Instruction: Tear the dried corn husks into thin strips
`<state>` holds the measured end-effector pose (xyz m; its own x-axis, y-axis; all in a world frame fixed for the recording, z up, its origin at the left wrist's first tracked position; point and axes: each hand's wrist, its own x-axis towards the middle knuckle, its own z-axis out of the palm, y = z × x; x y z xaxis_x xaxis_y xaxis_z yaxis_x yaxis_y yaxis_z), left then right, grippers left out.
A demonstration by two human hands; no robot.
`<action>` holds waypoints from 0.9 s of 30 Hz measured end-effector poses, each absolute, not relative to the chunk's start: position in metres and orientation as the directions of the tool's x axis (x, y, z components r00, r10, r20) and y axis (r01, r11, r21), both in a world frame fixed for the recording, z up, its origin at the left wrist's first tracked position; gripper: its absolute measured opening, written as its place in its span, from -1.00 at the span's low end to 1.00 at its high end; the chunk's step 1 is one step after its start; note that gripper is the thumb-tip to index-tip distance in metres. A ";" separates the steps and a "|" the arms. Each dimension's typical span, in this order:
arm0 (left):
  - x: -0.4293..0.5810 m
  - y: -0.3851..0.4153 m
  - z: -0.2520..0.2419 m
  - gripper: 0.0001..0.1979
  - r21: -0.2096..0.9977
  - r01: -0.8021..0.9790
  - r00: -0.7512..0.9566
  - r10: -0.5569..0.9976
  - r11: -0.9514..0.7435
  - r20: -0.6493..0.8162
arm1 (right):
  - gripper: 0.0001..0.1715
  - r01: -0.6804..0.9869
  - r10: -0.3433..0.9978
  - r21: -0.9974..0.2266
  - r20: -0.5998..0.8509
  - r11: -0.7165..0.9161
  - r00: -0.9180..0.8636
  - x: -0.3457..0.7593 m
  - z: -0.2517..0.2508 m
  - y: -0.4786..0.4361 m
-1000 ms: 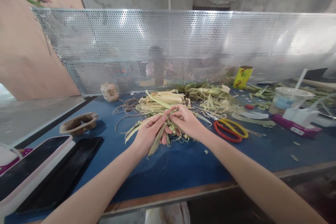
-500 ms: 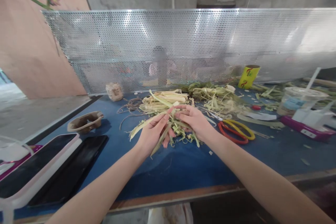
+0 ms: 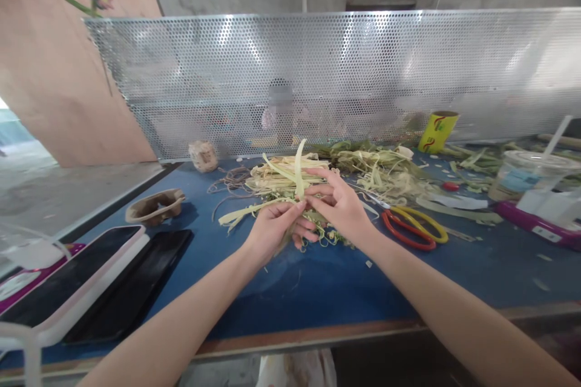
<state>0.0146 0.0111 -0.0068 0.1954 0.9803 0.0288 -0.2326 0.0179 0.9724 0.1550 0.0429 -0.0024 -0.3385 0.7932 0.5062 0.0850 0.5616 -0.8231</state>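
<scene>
- Centrally, over the near half of the desk (image 3: 281, 296), a pale strip (image 3: 299, 160) stood nearly upright between the two hands.
- The left hand (image 3: 271, 228) gripped its lower end, thumb pressed down, probably to steady the base. Its other fingers curled underneath.
- The right hand (image 3: 339, 202) was partly curled, fingertips at the strip's right edge, perhaps to guide it; whether they pinched it, I could not tell.
- Just beyond the hands lay a pale bundle (image 3: 272, 176), with a greener pile (image 3: 363, 160) to its far right, both seemingly placed within easy reach.
- The scissors (image 3: 387, 217) lay right of the right hand, red and yellow handles turned near, likely for quick picking up.
- To the left, a cord (image 3: 233, 178) lay coiled beside the bundle.
- A carton (image 3: 136, 216) and a phone (image 3: 82, 269) sat farther left, apparently set aside to leave working room.
</scene>
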 end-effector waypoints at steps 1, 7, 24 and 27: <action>0.014 0.011 -0.006 -0.78 0.972 -0.236 0.183 0.983 0.011 0.033 | -0.57 0.148 0.762 -0.767 0.556 0.625 -0.332 0.157 -0.002 0.043; 0.011 0.011 -0.002 -0.83 0.942 -0.336 0.160 0.987 0.026 0.030 | -0.66 0.467 0.346 -0.069 0.769 0.881 -0.538 0.171 0.005 0.040; 0.006 0.010 -0.003 -0.82 0.898 -0.436 0.218 0.975 0.055 0.046 | -0.80 0.455 0.018 0.384 0.748 0.804 -0.664 0.165 -0.001 0.035; 0.004 0.009 0.000 -0.80 0.892 -0.449 0.206 0.978 0.057 0.041 | -0.86 0.459 0.256 0.008 0.822 0.888 -0.509 0.165 0.001 0.034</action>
